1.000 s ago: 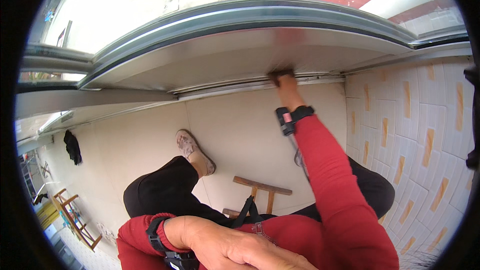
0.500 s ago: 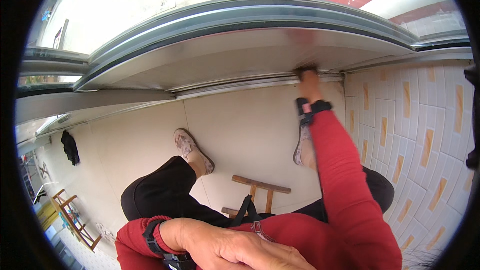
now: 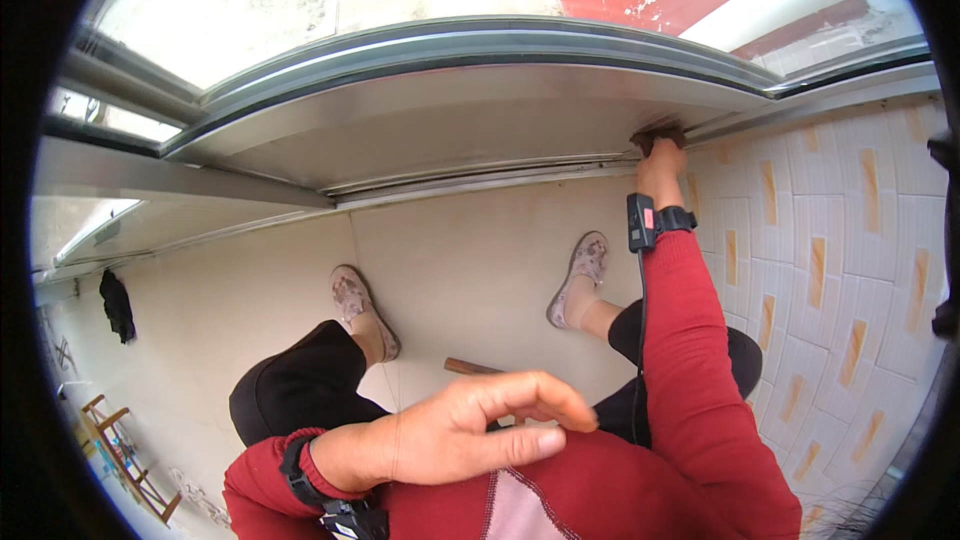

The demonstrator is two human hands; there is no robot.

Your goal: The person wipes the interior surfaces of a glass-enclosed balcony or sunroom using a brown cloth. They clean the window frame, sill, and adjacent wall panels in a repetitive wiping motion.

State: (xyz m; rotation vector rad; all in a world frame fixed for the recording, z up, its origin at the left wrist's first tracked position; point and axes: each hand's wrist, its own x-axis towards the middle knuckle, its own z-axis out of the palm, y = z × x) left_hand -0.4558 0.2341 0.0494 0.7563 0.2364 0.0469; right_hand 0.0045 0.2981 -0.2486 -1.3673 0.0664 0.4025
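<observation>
My right hand (image 3: 660, 168) reaches far forward and presses a dark brown rag (image 3: 652, 137) against the right end of a pale, shiny door panel (image 3: 440, 128). Its fingers are bent around the rag, and most of the rag is hidden behind them. Close to my body, in front of the red top, hovers my left hand (image 3: 480, 425). Nothing is in it; the fingers are loosely curved and the thumb stands apart from them. Both wrists carry black straps with small devices.
A metal track (image 3: 480, 180) runs along the panel's foot. Tiled wall (image 3: 810, 240) stands on the right. Under me is a wooden stool (image 3: 470, 367), mostly covered by my left hand. A dark cloth-like thing (image 3: 117, 307) and a wooden frame (image 3: 125, 455) are at the left.
My right hand has slid the rag rightward along the panel toward the wall. My left hand has risen forward from my lap, its thumb now showing. My right foot has shifted left.
</observation>
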